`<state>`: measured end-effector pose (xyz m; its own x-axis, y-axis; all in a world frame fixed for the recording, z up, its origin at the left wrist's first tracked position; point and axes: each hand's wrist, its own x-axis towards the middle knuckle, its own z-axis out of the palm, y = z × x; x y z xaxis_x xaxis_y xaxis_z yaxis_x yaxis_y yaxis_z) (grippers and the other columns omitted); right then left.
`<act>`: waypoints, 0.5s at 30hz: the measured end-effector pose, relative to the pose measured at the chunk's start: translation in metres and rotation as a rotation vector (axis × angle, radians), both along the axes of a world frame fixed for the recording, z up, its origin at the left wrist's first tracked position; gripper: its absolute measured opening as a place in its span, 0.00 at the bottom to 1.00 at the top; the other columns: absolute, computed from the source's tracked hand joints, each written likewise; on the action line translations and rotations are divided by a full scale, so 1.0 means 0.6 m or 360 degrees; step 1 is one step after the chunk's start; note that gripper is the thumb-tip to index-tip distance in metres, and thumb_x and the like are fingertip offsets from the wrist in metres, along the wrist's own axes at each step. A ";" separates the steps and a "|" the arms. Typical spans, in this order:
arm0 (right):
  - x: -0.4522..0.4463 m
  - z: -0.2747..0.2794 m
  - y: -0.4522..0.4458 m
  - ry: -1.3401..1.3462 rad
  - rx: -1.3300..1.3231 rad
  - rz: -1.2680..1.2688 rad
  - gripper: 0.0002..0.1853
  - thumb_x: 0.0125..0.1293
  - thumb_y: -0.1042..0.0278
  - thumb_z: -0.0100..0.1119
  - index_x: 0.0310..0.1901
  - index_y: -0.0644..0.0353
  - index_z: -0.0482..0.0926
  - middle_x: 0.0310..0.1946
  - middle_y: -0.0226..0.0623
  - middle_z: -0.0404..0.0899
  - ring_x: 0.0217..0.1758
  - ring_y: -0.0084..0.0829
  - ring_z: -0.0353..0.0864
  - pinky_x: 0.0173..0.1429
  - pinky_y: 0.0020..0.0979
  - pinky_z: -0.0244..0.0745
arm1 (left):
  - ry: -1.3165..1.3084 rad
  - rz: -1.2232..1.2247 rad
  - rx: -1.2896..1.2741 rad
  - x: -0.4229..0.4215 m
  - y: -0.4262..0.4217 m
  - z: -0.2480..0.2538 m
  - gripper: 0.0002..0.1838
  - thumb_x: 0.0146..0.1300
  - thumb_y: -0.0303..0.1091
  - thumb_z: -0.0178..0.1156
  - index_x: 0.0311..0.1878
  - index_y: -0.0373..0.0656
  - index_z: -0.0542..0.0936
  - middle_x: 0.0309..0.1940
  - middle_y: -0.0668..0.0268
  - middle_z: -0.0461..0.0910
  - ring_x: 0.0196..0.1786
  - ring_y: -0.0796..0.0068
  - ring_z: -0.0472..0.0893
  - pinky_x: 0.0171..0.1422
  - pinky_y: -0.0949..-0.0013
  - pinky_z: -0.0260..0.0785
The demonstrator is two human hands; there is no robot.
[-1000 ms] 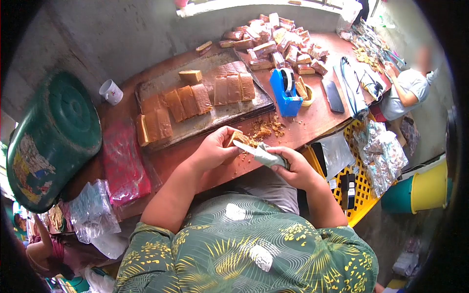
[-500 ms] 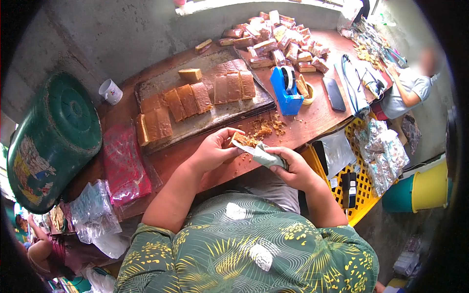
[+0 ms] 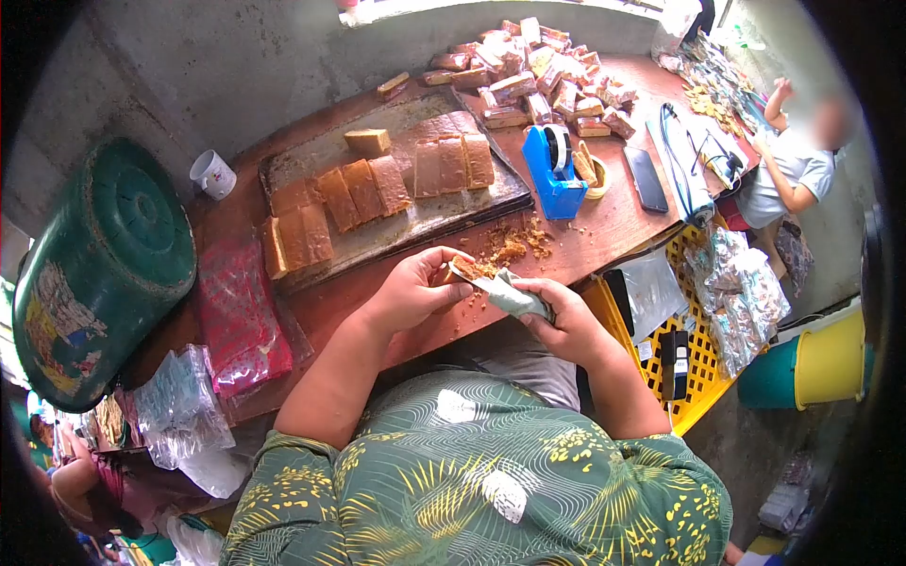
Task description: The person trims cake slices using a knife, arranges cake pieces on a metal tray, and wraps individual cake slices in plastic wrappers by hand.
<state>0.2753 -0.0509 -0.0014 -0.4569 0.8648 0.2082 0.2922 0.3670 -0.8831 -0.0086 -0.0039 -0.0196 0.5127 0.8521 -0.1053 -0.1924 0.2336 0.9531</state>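
Note:
Near the table's front edge, my left hand (image 3: 423,288) grips a piece of brown cake (image 3: 447,274) between thumb and fingers. My right hand (image 3: 564,321) is closed round the pale green wrapped handle of a knife (image 3: 515,298), whose blade lies against the cake piece. Brown crumbs (image 3: 510,249) are heaped on the table just beyond my hands. Behind them a metal tray (image 3: 425,219) bears rows of glazed cake slices (image 3: 363,192) and one separate block (image 3: 367,142).
Wrapped slices (image 3: 538,80) are piled at the back. A blue tape dispenser (image 3: 555,179), phone (image 3: 645,179) and yellow crate (image 3: 696,354) are rightward. A green tub (image 3: 113,255), mug (image 3: 213,175) and red plastic bags (image 3: 242,321) are leftward. A co-worker (image 3: 793,174) sits far right.
The knife blade has shifted and tilted slightly against the cake piece, with my right hand moving a little. The co-worker at the right has raised a hand.

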 end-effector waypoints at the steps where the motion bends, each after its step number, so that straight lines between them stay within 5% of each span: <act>1: 0.000 -0.001 0.001 0.0014 -0.0008 -0.0002 0.25 0.68 0.78 0.66 0.67 0.62 0.77 0.60 0.49 0.82 0.64 0.42 0.82 0.70 0.38 0.74 | 0.0009 -0.0009 -0.0012 -0.001 -0.001 0.002 0.20 0.70 0.25 0.70 0.62 0.38 0.77 0.53 0.64 0.85 0.56 0.76 0.83 0.61 0.71 0.77; 10: -0.003 -0.014 0.007 -0.0019 -0.0003 -0.0013 0.22 0.71 0.76 0.63 0.66 0.64 0.76 0.60 0.45 0.81 0.64 0.35 0.81 0.70 0.35 0.73 | 0.0023 -0.0035 0.0091 0.000 -0.003 0.003 0.20 0.69 0.29 0.71 0.61 0.38 0.78 0.55 0.66 0.84 0.58 0.76 0.82 0.67 0.68 0.73; 15: 0.005 -0.027 0.016 0.0218 -0.0397 0.0063 0.23 0.75 0.70 0.62 0.69 0.62 0.74 0.58 0.38 0.81 0.60 0.29 0.80 0.66 0.32 0.76 | 0.0079 -0.0048 -0.0015 -0.003 -0.003 0.019 0.22 0.70 0.31 0.71 0.64 0.37 0.77 0.57 0.66 0.83 0.61 0.76 0.81 0.69 0.66 0.72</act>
<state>0.2784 -0.0413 -0.0176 -0.4735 0.8792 0.0532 0.1541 0.1421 -0.9778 -0.0103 -0.0058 -0.0082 0.5321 0.8352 -0.1392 -0.1377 0.2476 0.9590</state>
